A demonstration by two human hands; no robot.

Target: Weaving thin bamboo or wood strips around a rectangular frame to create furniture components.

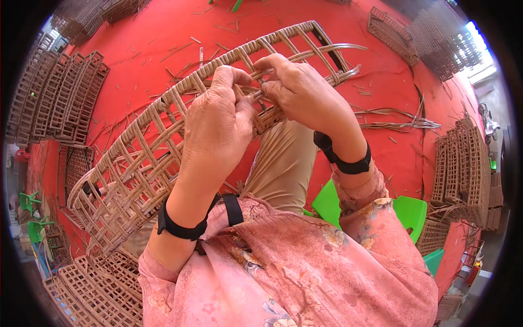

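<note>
head view, looking down: left hand [218, 128] just left of centre, closed with fingers curled over the near rim of a woven rattan frame [163, 141], thumb and fingertips pinching a cane strand at about twelve o'clock of the hand. right hand [297, 90] touching it at one o'clock from centre, also closed, fingers pinched on the same stretch of weave, knuckles up. frame lying tilted across the lap, running as a long curved lattice from eight o'clock up to one o'clock, open squares between the canes, loose strand ends sticking out past the far end at one o'clock. black wrist bands [182, 226] on both forearms, pink flowered sleeves [305, 267] filling the six o'clock area, tan trouser leg [286, 163] under the frame at centre. green plastic stool [408, 210] at four o'clock, partly hidden by the sleeve. red floor [180, 22] all around, strewn with cane offcuts. stacks of finished lattice panels [60, 95] at ten o'clock, more [463, 163] at three o'clock, others at seven o'clock and at one o'clock near the rim. loose bundle of cane strips [397, 120] on the floor at two o'clock.
</note>
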